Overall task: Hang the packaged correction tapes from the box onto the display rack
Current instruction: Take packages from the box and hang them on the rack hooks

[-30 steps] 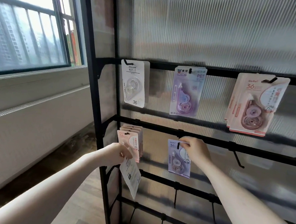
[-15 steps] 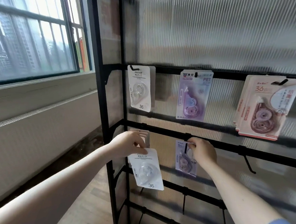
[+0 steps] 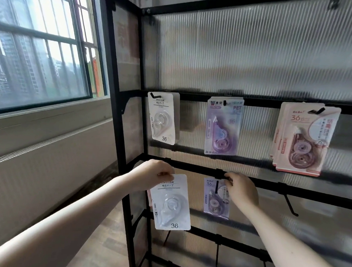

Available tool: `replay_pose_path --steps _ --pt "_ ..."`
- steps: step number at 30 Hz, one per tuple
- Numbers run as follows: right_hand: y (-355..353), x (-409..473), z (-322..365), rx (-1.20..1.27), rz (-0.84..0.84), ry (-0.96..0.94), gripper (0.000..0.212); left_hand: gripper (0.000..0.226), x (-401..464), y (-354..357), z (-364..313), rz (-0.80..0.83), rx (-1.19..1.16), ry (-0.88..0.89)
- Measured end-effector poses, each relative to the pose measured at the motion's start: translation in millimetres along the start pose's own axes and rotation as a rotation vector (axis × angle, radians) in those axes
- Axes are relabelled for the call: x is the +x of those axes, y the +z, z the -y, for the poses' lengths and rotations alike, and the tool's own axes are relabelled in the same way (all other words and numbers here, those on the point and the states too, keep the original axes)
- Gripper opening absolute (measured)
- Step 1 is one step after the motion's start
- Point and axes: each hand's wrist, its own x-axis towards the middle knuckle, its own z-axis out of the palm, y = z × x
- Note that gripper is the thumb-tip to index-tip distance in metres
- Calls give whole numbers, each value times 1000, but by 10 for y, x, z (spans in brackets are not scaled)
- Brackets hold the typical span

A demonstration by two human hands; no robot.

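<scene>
Now two hands (image 3: pixel 152 176) (image 3: pixel 240 191) — two packs (image 3: pixel 172 203) (image 3: pixel 216 197), one each

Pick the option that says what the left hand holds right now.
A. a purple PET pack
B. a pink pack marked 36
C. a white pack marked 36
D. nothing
C: the left hand pinches the top edge of the white pack, with 36 printed at its bottom, in front of the second rail.

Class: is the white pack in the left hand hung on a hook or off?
Off. The left hand pinches the white pack by its top, tilted, below the rail.
</scene>
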Motion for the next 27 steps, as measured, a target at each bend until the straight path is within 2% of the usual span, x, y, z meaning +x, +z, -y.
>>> replay_pose_path --steps 6,13,22,27 --pt "-149 -76 91 14 -44 -107 24 8 -8 -292 -111 -111 -4 11" --pt "-206 -138 165 -35 -9 -242 28 11 -14 -677 -183 -293 -8 24" --pt "-188 -148 153 -28 14 -235 30 12 134 -1273 -151 -608 -43 43" --pt "-158 -154 110 -31 32 -224 32 12 309 -1443 -54 -690 -111 2"
